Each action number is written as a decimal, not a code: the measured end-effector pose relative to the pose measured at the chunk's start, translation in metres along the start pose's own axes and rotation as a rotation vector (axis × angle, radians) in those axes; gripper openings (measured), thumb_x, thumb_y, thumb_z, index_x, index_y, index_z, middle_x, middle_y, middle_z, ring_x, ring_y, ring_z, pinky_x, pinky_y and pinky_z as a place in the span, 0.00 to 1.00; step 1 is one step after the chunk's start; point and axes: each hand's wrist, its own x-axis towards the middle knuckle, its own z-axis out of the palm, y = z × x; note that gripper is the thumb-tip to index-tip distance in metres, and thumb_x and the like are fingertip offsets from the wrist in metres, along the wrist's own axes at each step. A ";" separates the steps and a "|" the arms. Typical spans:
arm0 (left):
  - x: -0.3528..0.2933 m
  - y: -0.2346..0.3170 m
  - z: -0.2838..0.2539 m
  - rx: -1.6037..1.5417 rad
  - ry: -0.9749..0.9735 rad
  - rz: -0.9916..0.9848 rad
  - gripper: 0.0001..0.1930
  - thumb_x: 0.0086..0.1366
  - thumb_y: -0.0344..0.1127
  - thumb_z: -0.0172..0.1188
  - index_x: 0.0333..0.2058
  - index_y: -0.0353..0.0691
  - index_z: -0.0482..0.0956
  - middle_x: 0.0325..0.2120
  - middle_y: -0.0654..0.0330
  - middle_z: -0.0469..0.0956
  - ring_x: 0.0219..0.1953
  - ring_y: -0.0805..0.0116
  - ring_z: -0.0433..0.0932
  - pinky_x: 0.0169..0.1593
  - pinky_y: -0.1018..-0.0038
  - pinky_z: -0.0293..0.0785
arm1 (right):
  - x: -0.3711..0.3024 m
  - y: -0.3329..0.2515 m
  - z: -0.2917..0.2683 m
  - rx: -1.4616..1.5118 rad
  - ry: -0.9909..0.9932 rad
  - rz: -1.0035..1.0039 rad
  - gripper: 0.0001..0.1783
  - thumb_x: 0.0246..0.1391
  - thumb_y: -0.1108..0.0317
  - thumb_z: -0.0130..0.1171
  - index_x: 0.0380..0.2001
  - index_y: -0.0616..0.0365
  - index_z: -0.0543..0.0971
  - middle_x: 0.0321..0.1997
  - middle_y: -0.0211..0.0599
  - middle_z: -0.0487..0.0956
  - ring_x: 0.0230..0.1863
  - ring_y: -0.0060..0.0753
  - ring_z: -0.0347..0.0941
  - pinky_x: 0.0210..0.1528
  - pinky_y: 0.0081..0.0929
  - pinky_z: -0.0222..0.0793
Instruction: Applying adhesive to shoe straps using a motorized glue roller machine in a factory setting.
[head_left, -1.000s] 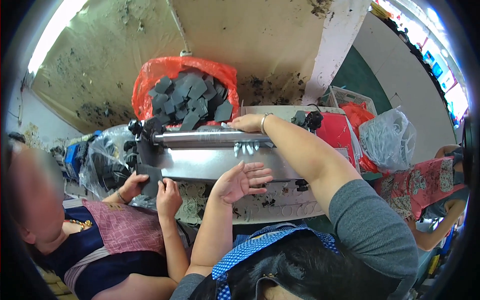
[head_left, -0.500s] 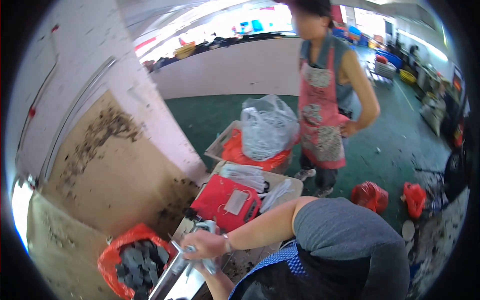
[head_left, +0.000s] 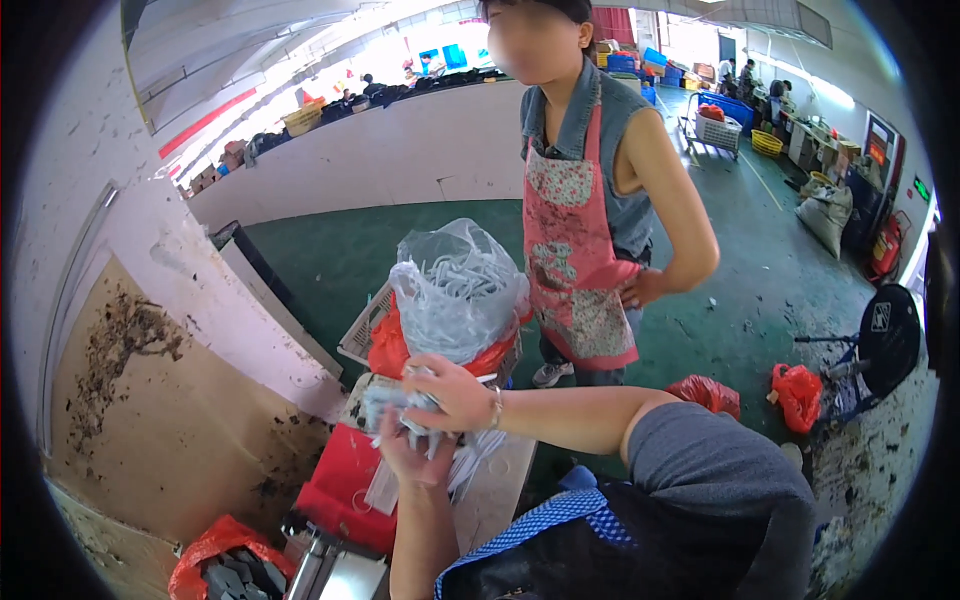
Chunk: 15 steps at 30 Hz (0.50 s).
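Note:
A bundle of light grey strips (head_left: 388, 397) is held up between my two hands, blurred by motion. My left hand (head_left: 412, 462) supports it from below, fingers bent up against it. From above, my right hand (head_left: 455, 398) grips the same bundle, its fingers curled over the strips. Beneath my hands are a red box-shaped device (head_left: 340, 485) and a row of loose white strips (head_left: 474, 462) on the table. Just beyond stands a clear plastic bag (head_left: 455, 325) filled with similar strips.
A person in a pink apron (head_left: 575, 260) stands beyond the table, a hand on the hip. Near me are a metal machine (head_left: 345, 575) and a red bag (head_left: 190, 575) of dark grey pieces. Red bags (head_left: 797, 395) lie on the floor at right; a stained board (head_left: 150, 400) leans left.
Both hands have moved up and away from the metal machine, past the red device toward the clear bag, carrying the grey bundle. My view has shifted too.

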 end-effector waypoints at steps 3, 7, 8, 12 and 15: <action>0.056 -0.008 0.001 -0.132 -0.395 -0.077 0.33 0.61 0.61 0.38 0.54 0.40 0.64 0.53 0.46 0.64 0.56 0.48 0.62 0.61 0.54 0.53 | -0.002 0.034 -0.033 0.005 -0.046 -0.194 0.14 0.40 0.62 0.63 0.31 0.54 0.75 0.41 0.45 0.70 0.44 0.48 0.68 0.48 0.39 0.63; 0.160 -0.099 0.017 0.022 -0.185 0.127 0.33 0.61 0.62 0.37 0.54 0.41 0.63 0.52 0.48 0.64 0.54 0.45 0.63 0.55 0.53 0.62 | 0.044 0.107 -0.054 0.107 -0.147 0.117 0.12 0.40 0.67 0.60 0.32 0.54 0.75 0.38 0.43 0.72 0.42 0.44 0.69 0.47 0.39 0.63; 0.179 -0.098 0.033 0.026 -0.151 0.142 0.33 0.61 0.62 0.37 0.54 0.41 0.63 0.52 0.48 0.64 0.54 0.45 0.63 0.55 0.53 0.62 | 0.066 0.141 -0.068 -0.014 -0.084 0.029 0.12 0.40 0.68 0.59 0.32 0.55 0.75 0.37 0.42 0.73 0.41 0.44 0.70 0.45 0.38 0.63; 0.236 -0.068 0.066 -0.118 -0.072 -0.047 0.32 0.61 0.61 0.38 0.55 0.42 0.61 0.52 0.53 0.64 0.56 0.52 0.61 0.57 0.56 0.59 | 0.077 0.245 -0.098 0.011 0.069 -0.028 0.12 0.40 0.67 0.60 0.32 0.54 0.75 0.35 0.39 0.73 0.37 0.43 0.70 0.42 0.34 0.65; 0.286 -0.064 0.060 -0.243 -0.362 -0.029 0.29 0.62 0.58 0.39 0.54 0.44 0.61 0.52 0.56 0.65 0.55 0.59 0.62 0.57 0.59 0.59 | 0.085 0.209 -0.092 0.021 0.075 -0.107 0.10 0.39 0.66 0.62 0.28 0.54 0.75 0.33 0.38 0.74 0.38 0.44 0.70 0.39 0.38 0.66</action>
